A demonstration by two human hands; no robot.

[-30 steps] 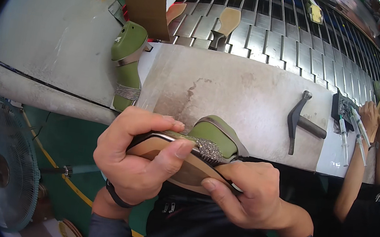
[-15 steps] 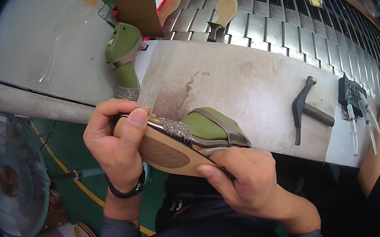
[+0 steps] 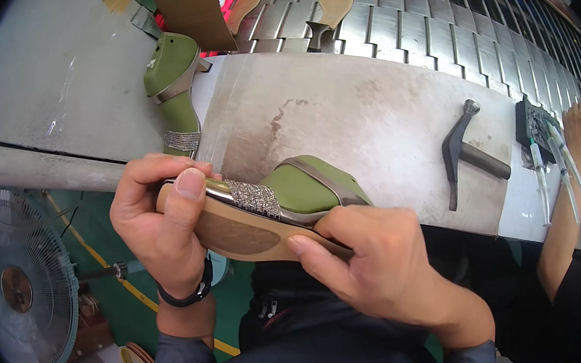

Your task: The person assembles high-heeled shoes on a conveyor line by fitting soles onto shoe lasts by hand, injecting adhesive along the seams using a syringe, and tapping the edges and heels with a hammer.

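Observation:
In front of me, at the table's near edge, I hold a sandal with a glittery strap, fitted over a green shoe last. A tan sole with a darker oval patch lies along its underside, facing me. My left hand is closed on the toe end, thumb against the sole and fingers behind. My right hand grips the sole and sandal farther back, thumb pressing the sole's face and bent forefinger on the upper side. That hand hides the heel end.
Another sandal on a green last lies at left by a brown board. A hammer and several syringes beside a black block lie at right. Beyond runs a metal slat conveyor. A co-worker's hands hold a tan-soled shoe.
The gap between sole and sandal has narrowed at the middle. My right hand has shifted slightly left along the sole. The co-worker's tan sole has come into view.

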